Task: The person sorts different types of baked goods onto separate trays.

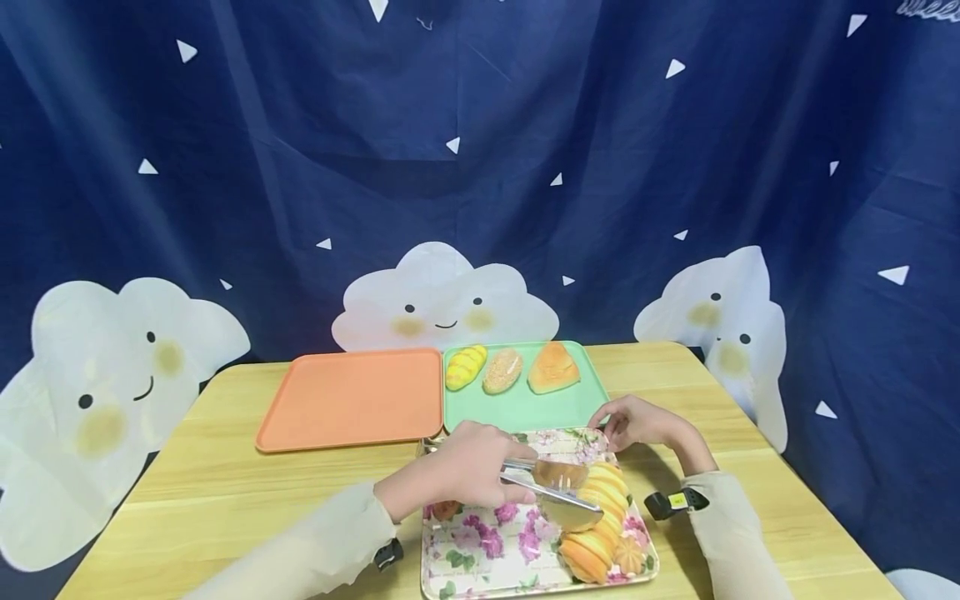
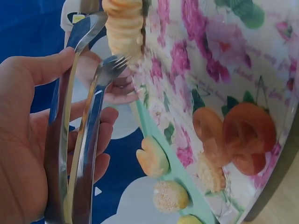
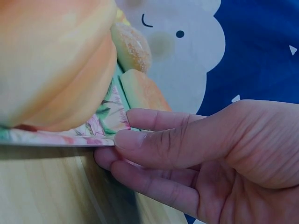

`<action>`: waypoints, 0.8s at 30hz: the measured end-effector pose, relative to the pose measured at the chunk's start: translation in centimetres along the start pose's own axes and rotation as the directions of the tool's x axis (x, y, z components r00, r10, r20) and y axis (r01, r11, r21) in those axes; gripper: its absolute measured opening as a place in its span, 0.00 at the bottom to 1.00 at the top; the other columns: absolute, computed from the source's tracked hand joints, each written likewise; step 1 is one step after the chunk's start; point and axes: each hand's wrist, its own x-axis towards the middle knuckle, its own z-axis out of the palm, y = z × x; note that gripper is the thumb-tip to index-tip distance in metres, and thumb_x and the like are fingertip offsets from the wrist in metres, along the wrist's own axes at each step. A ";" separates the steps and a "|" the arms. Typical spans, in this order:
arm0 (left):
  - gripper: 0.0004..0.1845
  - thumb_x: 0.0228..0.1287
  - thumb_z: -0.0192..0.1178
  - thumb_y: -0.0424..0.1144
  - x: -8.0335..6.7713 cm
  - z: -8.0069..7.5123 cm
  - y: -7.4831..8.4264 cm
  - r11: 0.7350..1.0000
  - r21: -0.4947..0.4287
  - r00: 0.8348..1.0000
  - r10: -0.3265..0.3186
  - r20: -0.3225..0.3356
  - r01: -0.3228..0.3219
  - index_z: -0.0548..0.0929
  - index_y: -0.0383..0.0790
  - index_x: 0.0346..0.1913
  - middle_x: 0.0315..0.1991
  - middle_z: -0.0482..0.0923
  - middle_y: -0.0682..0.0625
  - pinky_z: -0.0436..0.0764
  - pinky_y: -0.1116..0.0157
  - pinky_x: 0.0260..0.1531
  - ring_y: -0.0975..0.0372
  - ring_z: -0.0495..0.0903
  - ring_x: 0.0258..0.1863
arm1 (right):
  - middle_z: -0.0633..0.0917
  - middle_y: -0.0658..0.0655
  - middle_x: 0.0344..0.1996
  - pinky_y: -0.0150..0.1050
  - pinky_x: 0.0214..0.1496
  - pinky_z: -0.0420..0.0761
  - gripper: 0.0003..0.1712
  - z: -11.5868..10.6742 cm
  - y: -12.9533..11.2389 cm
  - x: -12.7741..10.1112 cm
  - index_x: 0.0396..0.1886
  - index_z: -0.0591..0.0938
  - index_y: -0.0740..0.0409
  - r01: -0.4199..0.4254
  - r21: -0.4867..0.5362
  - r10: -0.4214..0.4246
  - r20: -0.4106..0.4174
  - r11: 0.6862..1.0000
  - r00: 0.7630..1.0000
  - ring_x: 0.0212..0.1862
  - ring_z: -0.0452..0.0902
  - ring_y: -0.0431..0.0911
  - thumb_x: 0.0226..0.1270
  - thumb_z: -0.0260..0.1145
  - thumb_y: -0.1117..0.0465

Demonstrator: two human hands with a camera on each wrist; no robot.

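Note:
My left hand [image 1: 476, 471] grips metal serving tongs [image 2: 83, 140], one arm of them ending in fork tines. In the head view the tongs reach over the floral tray [image 1: 468, 562], and their parted ends overlap a long ridged bread [image 1: 592, 554] at the tray's right side. My right hand [image 1: 637, 421] pinches the tray's far right rim between thumb and fingers, as the right wrist view shows close up. A small shell-shaped pastry [image 1: 628, 556] sits to the right of the ridged bread. Brown pretzel-like bread [image 2: 250, 135] lies on the tray's left part.
Beyond the floral tray is a green tray [image 1: 480, 414] with a yellow bread [image 1: 466, 367], a crumb-topped oval bun [image 1: 502, 372] and a triangular bread [image 1: 553, 369]. To its left lies an orange tray [image 1: 356, 400]. All rest on a wooden table [image 1: 202, 492] before a blue curtain [image 1: 450, 192].

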 end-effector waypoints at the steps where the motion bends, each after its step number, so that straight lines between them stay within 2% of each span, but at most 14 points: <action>1: 0.30 0.63 0.60 0.69 0.0 0.1 0.0 1.000 -0.005 1.000 0.002 0.007 -0.002 0.83 0.60 0.63 0.53 0.87 0.63 0.67 0.72 0.14 0.74 0.81 0.31 | 0.84 0.76 0.35 0.35 0.36 0.85 0.21 0.0 0.0 0.0 0.51 0.82 0.75 0.002 0.005 -0.002 0.000 1.000 1.000 0.34 0.84 0.50 0.55 0.64 0.84; 5: 0.30 0.63 0.59 0.69 -0.2 0.2 0.3 1.000 -0.015 1.000 0.014 0.017 -0.014 0.83 0.60 0.63 0.51 0.88 0.63 0.68 0.71 0.15 0.76 0.74 0.24 | 0.84 0.77 0.34 0.35 0.36 0.85 0.21 0.0 0.1 -0.1 0.51 0.82 0.76 0.011 0.008 -0.011 0.002 1.000 1.000 0.34 0.84 0.50 0.55 0.64 0.83; 13: 0.30 0.62 0.59 0.70 -0.1 0.3 0.8 1.000 0.007 0.999 -0.011 0.043 0.011 0.84 0.61 0.62 0.47 0.88 0.64 0.68 0.71 0.14 0.75 0.77 0.28 | 0.84 0.76 0.34 0.36 0.36 0.85 0.22 0.0 0.2 -0.1 0.52 0.82 0.76 0.011 0.005 -0.011 -0.001 1.000 1.000 0.34 0.84 0.48 0.54 0.65 0.83; 15: 0.30 0.61 0.61 0.70 -0.1 0.4 0.9 1.000 -0.005 0.998 -0.023 0.051 0.023 0.84 0.61 0.61 0.45 0.88 0.64 0.66 0.71 0.13 0.74 0.75 0.25 | 0.84 0.76 0.34 0.36 0.36 0.85 0.22 0.0 0.2 -0.1 0.51 0.82 0.75 0.006 0.009 -0.006 -0.001 1.000 1.000 0.34 0.84 0.48 0.54 0.65 0.83; 17: 0.28 0.61 0.62 0.68 -0.1 0.5 0.9 0.999 -0.014 0.998 -0.032 0.052 0.033 0.85 0.61 0.60 0.36 0.88 0.66 0.62 0.71 0.12 0.73 0.71 0.21 | 0.84 0.75 0.34 0.35 0.36 0.85 0.22 0.0 0.2 0.0 0.51 0.82 0.75 0.004 0.011 -0.004 -0.001 1.000 1.000 0.34 0.84 0.48 0.54 0.65 0.83; 20: 0.25 0.61 0.64 0.66 -0.3 0.9 0.9 0.999 -0.020 0.998 -0.041 0.043 0.042 0.87 0.62 0.57 0.17 0.75 0.66 0.55 0.71 0.12 0.71 0.59 0.14 | 0.84 0.75 0.34 0.35 0.37 0.85 0.22 0.1 0.2 0.1 0.51 0.82 0.74 0.005 0.016 -0.005 0.001 1.000 1.000 0.34 0.83 0.48 0.54 0.64 0.83; 22: 0.22 0.61 0.65 0.64 -0.4 1.3 1.0 0.999 -0.017 0.999 -0.035 0.026 0.035 0.89 0.62 0.54 0.11 0.61 0.65 0.51 0.72 0.12 0.71 0.53 0.13 | 0.84 0.74 0.34 0.36 0.37 0.85 0.22 0.0 0.2 0.1 0.52 0.82 0.74 0.007 0.019 -0.007 0.001 1.000 1.000 0.34 0.83 0.49 0.55 0.65 0.83; 24: 0.21 0.62 0.65 0.63 -0.5 1.7 1.0 0.999 -0.022 0.999 -0.032 0.010 0.032 0.89 0.60 0.53 0.08 0.53 0.64 0.47 0.73 0.12 0.71 0.47 0.11 | 0.84 0.74 0.34 0.36 0.37 0.85 0.21 0.0 0.2 0.0 0.52 0.82 0.74 0.010 0.020 -0.010 0.002 1.000 1.000 0.34 0.83 0.49 0.55 0.65 0.83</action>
